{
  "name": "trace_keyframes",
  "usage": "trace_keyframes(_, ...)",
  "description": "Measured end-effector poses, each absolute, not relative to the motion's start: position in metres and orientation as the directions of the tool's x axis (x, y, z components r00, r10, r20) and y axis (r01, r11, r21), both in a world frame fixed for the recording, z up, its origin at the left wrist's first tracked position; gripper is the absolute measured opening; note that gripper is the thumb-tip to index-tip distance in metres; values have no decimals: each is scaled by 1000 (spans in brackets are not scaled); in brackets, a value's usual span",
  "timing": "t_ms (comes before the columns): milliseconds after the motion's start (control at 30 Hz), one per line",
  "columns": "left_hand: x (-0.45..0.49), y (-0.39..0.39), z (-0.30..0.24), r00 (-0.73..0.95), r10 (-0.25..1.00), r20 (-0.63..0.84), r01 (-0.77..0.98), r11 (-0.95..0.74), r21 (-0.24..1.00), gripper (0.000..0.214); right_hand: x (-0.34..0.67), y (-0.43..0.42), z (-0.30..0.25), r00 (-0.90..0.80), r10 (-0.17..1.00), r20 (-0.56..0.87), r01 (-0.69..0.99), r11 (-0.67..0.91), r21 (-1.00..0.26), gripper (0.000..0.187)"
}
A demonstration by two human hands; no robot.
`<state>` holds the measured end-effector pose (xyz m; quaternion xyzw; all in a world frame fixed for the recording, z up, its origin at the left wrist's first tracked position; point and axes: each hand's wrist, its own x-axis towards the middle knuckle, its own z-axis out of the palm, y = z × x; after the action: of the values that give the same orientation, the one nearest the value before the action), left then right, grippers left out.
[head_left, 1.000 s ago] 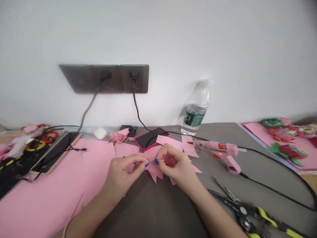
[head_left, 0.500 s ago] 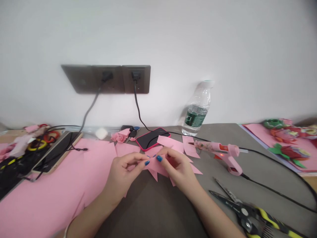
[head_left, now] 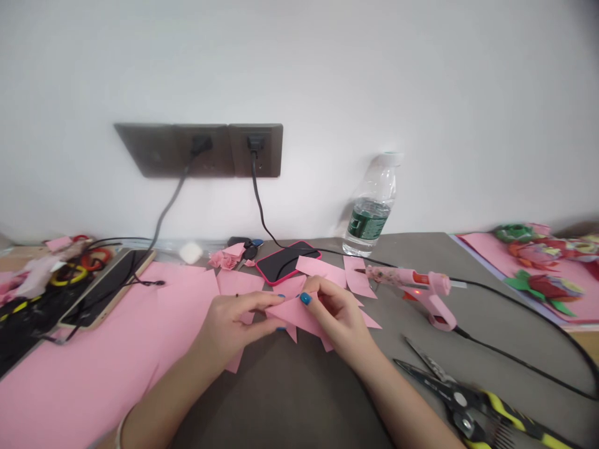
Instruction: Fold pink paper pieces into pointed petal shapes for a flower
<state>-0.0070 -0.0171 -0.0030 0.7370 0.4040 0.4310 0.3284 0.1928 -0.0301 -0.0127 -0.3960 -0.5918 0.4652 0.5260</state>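
Observation:
A folded piece of pink paper [head_left: 294, 315] with a pointed tip runs between my two hands. My right hand [head_left: 336, 318] pinches its right end, with the blue-nailed thumb on top. My left hand [head_left: 236, 327] holds the pointed left end between thumb and fingers. Below and around the hands lies a spiky cut pink paper sheet [head_left: 358, 277], partly hidden by them. A pink hot glue gun [head_left: 428, 293] rests to the right of my right hand, its red light lit.
A large pink sheet [head_left: 93, 355] lies left on the grey desk [head_left: 412, 249]. Pliers [head_left: 461, 399] sit front right. Behind are a phone in a red case [head_left: 285, 262] and a water bottle [head_left: 369, 218]. Paper flowers [head_left: 545, 287] lie far right; black cables cross the desk.
My fingertips have moved apart, and the pink paper now shows as a long pointed fold between my hands. Its tip extends left, and my left hand has shifted slightly down.

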Motion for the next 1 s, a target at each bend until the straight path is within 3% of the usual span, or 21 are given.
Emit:
trace_keyframes(200,-9,-17,1,350,901,258,278,-363,889,10,196,-29,-14,-150,945,291,20,297,-955,28)
trace_keyframes(367,-3,-24,5,429,894,130,113,-196,974,37,193,-33,-15,-175,891,420,247,452,-857,21)
trace_keyframes(433,2,-28,4,426,898,112,89,-165,982,29,190,-35,-14,-220,858,465,300,513,-805,21)
trace_keyframes(533,9,-32,2,372,923,104,127,-161,979,5,187,-37,-12,-241,847,473,293,529,-797,21)
trace_keyframes(667,11,-33,1,335,934,124,119,-173,978,15,188,-38,-9,-227,867,444,261,493,-830,23)
trace_keyframes(1000,6,-28,10,336,940,57,96,-95,991,17,194,-35,-8,-193,897,397,206,433,-878,26)
